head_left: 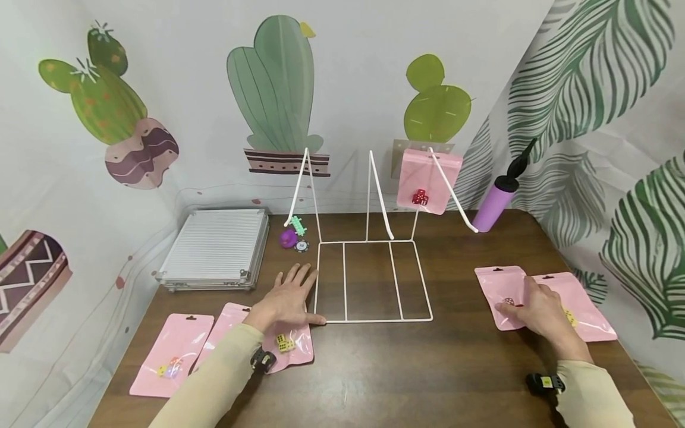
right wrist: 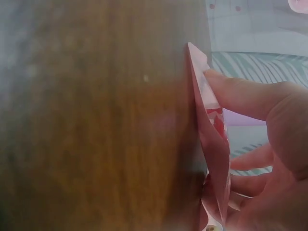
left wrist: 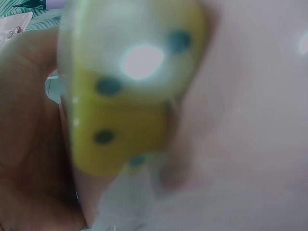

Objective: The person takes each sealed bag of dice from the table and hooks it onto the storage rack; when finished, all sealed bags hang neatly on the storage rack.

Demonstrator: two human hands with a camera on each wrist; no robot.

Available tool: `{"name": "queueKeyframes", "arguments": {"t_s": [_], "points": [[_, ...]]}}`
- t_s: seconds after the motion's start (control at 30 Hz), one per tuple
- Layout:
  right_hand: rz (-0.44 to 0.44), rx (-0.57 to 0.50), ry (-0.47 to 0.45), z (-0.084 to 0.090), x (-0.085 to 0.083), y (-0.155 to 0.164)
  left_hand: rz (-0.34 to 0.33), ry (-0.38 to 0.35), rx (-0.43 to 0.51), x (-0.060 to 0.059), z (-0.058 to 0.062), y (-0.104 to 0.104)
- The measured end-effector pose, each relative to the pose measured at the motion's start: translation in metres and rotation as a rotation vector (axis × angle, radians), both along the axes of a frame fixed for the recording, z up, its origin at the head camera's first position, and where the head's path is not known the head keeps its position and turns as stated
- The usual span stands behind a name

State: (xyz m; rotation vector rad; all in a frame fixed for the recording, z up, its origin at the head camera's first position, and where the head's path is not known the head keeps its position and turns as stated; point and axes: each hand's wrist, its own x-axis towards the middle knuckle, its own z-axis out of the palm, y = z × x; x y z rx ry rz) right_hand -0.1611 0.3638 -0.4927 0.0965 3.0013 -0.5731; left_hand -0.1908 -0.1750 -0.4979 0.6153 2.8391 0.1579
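Note:
My left hand (head_left: 283, 302) has its fingers spread at the left side of a white wire rack (head_left: 345, 282), thumb at the front-left corner. Below it lies a pink zip pouch with yellow dice (head_left: 285, 343); these dice (left wrist: 118, 137) fill much of the left wrist view, blurred. On the right of the table, my right hand (head_left: 543, 309) grips a pink pouch (head_left: 497, 282) with red and white dice inside. Its thumb (right wrist: 240, 94) presses one side while the fingers curl at the opposite edge. Another pink pouch (head_left: 585, 303) with yellow dice lies beside it, partly covered.
A dice pouch (head_left: 428, 169) hangs on the rack's right prong. Two more pouches lie at the left, one with mixed dice (head_left: 176, 342), the other half hidden (head_left: 222, 324). Behind are a silver case (head_left: 216, 244), small trinkets (head_left: 289, 239) and a purple hand pump (head_left: 493, 207).

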Motion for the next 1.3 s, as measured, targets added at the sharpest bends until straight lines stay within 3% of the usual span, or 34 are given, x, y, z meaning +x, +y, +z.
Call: {"name": "queueKeyframes", "arguments": {"t_s": [0.57,1.3], "points": [[-0.055,-0.054,-0.075,-0.0024,-0.0018,-0.0038,0.000,0.002,0.018,0.0018,0.0016,-0.0012],[-0.035,-0.076,0.058,-0.0028,-0.0012,-0.0082,-0.002,0.018,0.012,0.0016,-0.0002,-0.0004]]}}
